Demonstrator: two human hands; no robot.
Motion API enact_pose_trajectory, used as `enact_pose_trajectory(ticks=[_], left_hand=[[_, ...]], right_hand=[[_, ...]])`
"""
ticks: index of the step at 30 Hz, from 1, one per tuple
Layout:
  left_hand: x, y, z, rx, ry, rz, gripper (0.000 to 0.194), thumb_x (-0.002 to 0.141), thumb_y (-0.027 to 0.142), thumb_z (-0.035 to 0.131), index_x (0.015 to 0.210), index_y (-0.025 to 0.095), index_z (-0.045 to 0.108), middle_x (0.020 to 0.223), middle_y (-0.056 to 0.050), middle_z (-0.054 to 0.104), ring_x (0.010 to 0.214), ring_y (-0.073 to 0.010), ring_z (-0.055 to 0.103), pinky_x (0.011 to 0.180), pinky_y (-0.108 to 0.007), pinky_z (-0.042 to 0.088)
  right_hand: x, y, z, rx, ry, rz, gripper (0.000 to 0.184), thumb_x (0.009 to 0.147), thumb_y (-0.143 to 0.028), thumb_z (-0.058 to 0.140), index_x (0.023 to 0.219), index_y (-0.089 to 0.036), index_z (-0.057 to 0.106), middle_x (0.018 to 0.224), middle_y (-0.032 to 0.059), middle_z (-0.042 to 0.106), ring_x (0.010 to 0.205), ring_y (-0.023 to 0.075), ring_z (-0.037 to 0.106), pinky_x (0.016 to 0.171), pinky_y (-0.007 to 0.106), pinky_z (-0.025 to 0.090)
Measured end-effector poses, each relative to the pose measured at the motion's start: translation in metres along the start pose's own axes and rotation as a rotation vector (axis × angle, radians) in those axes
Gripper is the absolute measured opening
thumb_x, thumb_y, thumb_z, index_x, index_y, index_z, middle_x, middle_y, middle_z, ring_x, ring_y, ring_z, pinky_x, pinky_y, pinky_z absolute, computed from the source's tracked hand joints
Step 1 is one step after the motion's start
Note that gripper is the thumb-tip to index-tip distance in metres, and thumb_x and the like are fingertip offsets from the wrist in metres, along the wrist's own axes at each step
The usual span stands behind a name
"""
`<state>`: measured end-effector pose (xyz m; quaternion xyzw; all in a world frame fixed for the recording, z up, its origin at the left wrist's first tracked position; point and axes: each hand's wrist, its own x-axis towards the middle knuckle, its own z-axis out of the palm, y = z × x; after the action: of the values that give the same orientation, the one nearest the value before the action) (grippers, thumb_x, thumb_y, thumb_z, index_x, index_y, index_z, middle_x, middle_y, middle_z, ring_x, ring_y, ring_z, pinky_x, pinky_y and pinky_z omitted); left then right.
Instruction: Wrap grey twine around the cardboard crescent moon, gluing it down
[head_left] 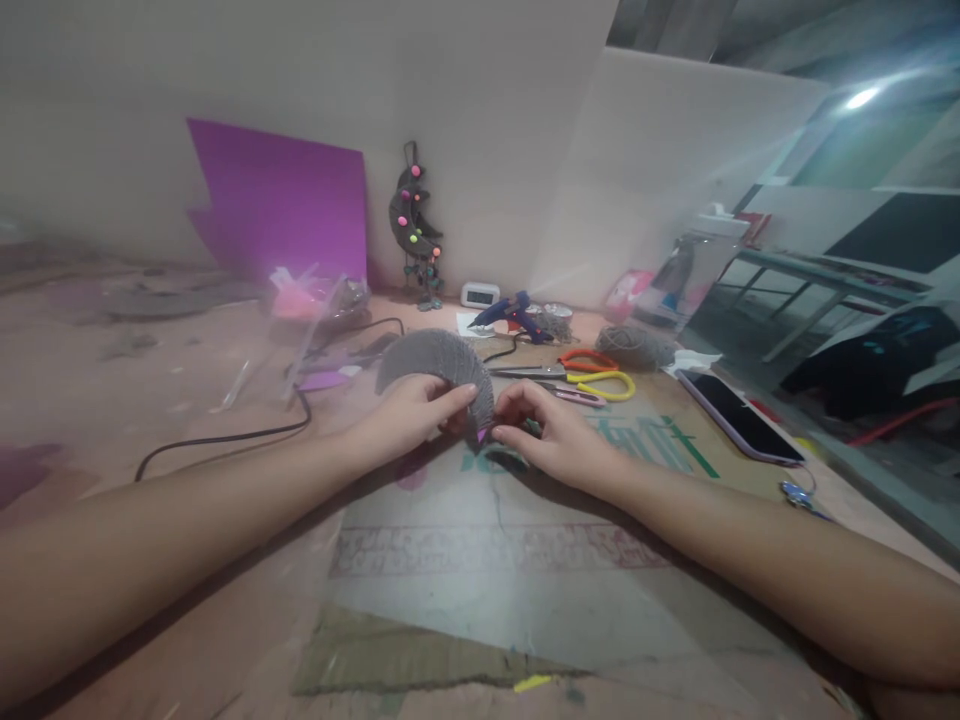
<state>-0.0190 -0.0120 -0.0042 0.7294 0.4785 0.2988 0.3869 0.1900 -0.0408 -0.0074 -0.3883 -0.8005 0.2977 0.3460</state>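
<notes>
A grey crescent wrapped in yarn (pixel 435 352) is held above the cardboard, its curve bowed upward and its narrow tip pointing down to the right. My left hand (pixel 424 408) grips it, with the thumb lying over the wrapped surface and the other fingers behind. A small bit of purple shows at the tip. My right hand (pixel 547 430) is closed in a pinch right beside that tip; whatever lies between its fingertips is too small to make out. Under both hands lies a cardboard sheet (pixel 480 600) with printed marks.
Beyond the hands lie scissors (pixel 615 384) with orange and yellow handles, a pink cutter (pixel 581 396), a blue glue gun (pixel 514 315) and a grey yarn ball (pixel 634 346). A phone (pixel 739 417) rests at right. A decorated crescent (pixel 412 220) and purple sheet (pixel 292 205) stand at the wall.
</notes>
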Motion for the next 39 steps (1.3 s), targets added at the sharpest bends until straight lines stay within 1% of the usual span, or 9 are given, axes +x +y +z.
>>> enact_pose_trajectory(ticks=[11,15,18,22,26,31,34,37,39], left_hand=[[-0.003,0.007,-0.001,0.069,0.026,-0.011,0.046,0.086,0.053,0.053,0.064,0.015,0.067,0.061,-0.003,0.065,0.053,-0.0127,0.055,0.050,-0.022,0.040],[-0.005,0.007,-0.001,0.037,0.019,-0.067,0.046,0.085,0.056,0.052,0.064,0.016,0.064,0.061,-0.002,0.064,0.045,-0.0107,0.052,0.041,-0.021,0.036],[-0.005,0.005,0.000,0.031,0.013,-0.097,0.048,0.083,0.060,0.052,0.063,0.017,0.062,0.058,0.000,0.060,0.040,-0.0097,0.048,0.035,-0.021,0.031],[-0.004,0.004,0.000,0.028,0.007,-0.099,0.051,0.082,0.063,0.051,0.063,0.018,0.061,0.059,0.000,0.060,0.040,-0.0099,0.049,0.034,-0.020,0.033],[-0.006,0.008,0.000,0.080,0.030,-0.116,0.048,0.083,0.060,0.052,0.063,0.017,0.060,0.055,0.000,0.059,0.040,-0.0101,0.050,0.034,-0.019,0.034],[-0.007,0.008,0.000,0.058,0.015,-0.133,0.047,0.084,0.059,0.052,0.063,0.018,0.061,0.050,0.001,0.054,0.036,-0.0098,0.046,0.031,-0.019,0.031],[-0.007,0.007,0.000,0.023,-0.007,-0.132,0.049,0.083,0.062,0.051,0.064,0.018,0.062,0.055,0.000,0.058,0.036,-0.0102,0.046,0.031,-0.021,0.032],[-0.006,0.009,-0.001,0.047,0.013,-0.078,0.047,0.084,0.056,0.053,0.061,0.017,0.063,0.060,-0.003,0.064,0.042,-0.0110,0.050,0.037,-0.022,0.035],[-0.006,0.010,-0.002,0.094,0.023,-0.032,0.046,0.086,0.052,0.053,0.060,0.017,0.065,0.058,-0.003,0.064,0.047,-0.0122,0.053,0.042,-0.022,0.036]], right_hand=[[-0.001,-0.003,-0.006,-0.229,0.075,-0.060,0.011,0.089,-0.027,0.059,0.096,-0.019,0.055,0.076,-0.0011,0.058,0.067,0.0129,0.054,0.063,0.025,0.044],[0.008,0.004,-0.029,-0.351,0.198,-0.096,0.014,0.090,-0.028,0.055,0.099,-0.018,0.059,0.086,0.0034,0.065,0.075,0.0151,0.059,0.067,0.026,0.045],[0.020,0.022,-0.054,-0.472,0.256,-0.024,0.014,0.090,-0.027,0.053,0.092,-0.017,0.064,0.088,0.0053,0.068,0.081,0.0179,0.061,0.071,0.028,0.044],[0.027,0.043,-0.080,-0.659,0.000,0.105,0.016,0.087,-0.029,0.056,0.084,-0.017,0.065,0.080,0.0043,0.066,0.072,0.0169,0.058,0.064,0.027,0.040],[0.025,0.044,-0.092,-0.794,-0.218,0.165,0.017,0.082,-0.034,0.064,0.086,-0.017,0.067,0.078,0.0035,0.066,0.068,0.0159,0.057,0.060,0.026,0.037],[0.022,0.040,-0.089,-1.050,-0.218,0.013,0.016,0.086,-0.020,0.056,0.079,-0.015,0.069,0.083,0.0100,0.069,0.077,0.0203,0.060,0.069,0.029,0.039],[0.016,0.032,-0.075,-1.155,-0.092,-0.041,0.021,0.092,-0.025,0.052,0.083,-0.014,0.069,0.077,0.0108,0.068,0.070,0.0216,0.060,0.063,0.030,0.037],[0.006,0.014,-0.054,-0.983,0.114,-0.061,0.024,0.096,-0.031,0.046,0.097,-0.019,0.067,0.078,0.0065,0.069,0.065,0.0195,0.060,0.058,0.028,0.037],[-0.002,0.002,-0.038,-0.785,0.113,-0.155,0.025,0.098,-0.029,0.043,0.102,-0.020,0.066,0.087,0.0063,0.072,0.072,0.0196,0.064,0.062,0.029,0.043]])
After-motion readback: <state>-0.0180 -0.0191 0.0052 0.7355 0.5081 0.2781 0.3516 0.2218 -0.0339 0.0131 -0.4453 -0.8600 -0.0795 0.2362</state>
